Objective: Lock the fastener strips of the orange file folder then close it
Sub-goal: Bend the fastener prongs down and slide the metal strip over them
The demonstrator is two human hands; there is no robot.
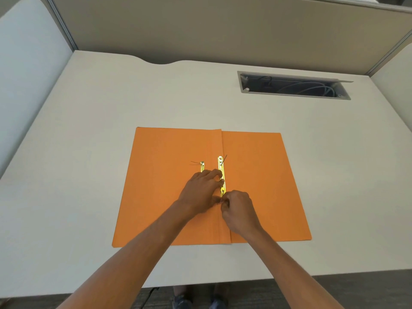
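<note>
Touching fastener strip (222, 175): both hands

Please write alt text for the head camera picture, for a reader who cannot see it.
Two bare hands work on a gold fastener strip at the fold of an open orange folder lying flat on a white desk: the left hand presses on the strip, the right hand pinches at its near end. A shorter gold piece lies just left of it.
</note>
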